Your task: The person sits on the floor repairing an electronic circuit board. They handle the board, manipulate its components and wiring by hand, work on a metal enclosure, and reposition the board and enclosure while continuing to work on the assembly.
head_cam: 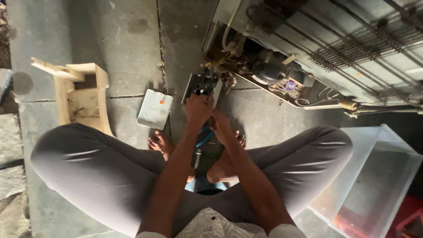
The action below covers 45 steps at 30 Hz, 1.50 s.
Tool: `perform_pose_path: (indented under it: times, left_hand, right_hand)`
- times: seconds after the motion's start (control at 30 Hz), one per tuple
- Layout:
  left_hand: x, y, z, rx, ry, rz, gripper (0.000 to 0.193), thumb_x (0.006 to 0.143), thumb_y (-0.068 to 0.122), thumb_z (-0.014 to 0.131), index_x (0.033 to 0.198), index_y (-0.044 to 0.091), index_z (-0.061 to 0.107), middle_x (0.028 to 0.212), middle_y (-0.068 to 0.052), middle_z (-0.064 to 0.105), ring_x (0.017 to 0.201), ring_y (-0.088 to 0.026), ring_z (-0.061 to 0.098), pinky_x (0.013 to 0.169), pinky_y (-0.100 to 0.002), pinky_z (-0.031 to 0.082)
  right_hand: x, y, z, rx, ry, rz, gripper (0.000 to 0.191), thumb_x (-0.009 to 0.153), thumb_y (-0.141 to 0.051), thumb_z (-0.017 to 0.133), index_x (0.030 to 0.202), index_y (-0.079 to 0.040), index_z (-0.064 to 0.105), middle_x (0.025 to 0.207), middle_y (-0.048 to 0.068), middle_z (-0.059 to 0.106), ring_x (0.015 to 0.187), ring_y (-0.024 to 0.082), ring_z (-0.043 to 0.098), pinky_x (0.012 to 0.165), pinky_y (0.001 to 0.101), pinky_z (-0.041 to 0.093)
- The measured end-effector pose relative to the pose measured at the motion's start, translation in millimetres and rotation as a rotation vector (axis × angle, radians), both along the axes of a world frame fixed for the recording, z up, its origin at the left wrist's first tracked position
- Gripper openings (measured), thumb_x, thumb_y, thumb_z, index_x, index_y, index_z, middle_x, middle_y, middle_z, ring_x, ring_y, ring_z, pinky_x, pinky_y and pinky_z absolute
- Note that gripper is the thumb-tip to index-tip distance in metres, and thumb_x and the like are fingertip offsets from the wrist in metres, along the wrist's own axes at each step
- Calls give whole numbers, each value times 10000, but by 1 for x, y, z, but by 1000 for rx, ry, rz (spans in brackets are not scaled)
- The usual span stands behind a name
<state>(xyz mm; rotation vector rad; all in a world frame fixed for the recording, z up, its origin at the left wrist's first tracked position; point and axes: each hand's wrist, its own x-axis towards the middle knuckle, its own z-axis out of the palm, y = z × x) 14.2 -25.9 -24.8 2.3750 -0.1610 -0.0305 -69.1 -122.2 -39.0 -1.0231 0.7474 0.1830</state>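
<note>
Left hand (197, 109) gripping small dark electrical part (200, 86), right hand (220, 127) just below, clenched on blue-handled pliers (203, 135)

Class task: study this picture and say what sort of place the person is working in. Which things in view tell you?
Probably an informal appliance repair spot on a bare stone floor. A refrigerator's back lies open, showing condenser coils and the black compressor.

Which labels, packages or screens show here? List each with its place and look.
Label patch: on the appliance's open base beside the black compressor; small, purple and white.
Sticker: on the grey metal plate lying on the floor; tiny, orange.
No screens or packages.
</note>
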Motion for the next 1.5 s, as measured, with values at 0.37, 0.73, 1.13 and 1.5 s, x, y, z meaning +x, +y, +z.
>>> perform_pose_path:
  times: [0.37,0.73,1.13,1.5]
  left_hand:
    - [-11,17,5,132,100,-163,365,798,439,773,953,109,779,1063,-170,641,1105,-425,560,974,-585,413]
    - [-20,17,-7,171,-111,-157,272,798,298,758,1000,116,771,1046,-145,629,1094,-371,570,945,-538,439]
    - [-3,34,2,168,-11,27,727,669,278,872,1322,118,595,1263,-190,592,1234,-422,518,985,-563,411]
    - [5,50,-25,102,357,8,876,659,430,921,1354,64,532,1270,-237,608,1196,-442,601,980,-549,507]
  right_hand:
    - [-2,0,-8,-108,294,178,243,947,-362,677,858,-139,646,736,6,601,621,149,549,529,315,408]
    - [-2,-9,-10,-1310,-115,560,200,945,-298,730,975,-101,733,952,194,741,908,417,706,757,502,580]
    - [-8,-28,2,-1179,212,90,312,890,-297,616,1072,-70,730,1029,254,724,1026,473,667,882,550,535]
    - [-16,-40,-14,-1204,173,-15,270,934,-231,582,1050,-35,726,1002,270,719,1006,478,670,890,543,539]
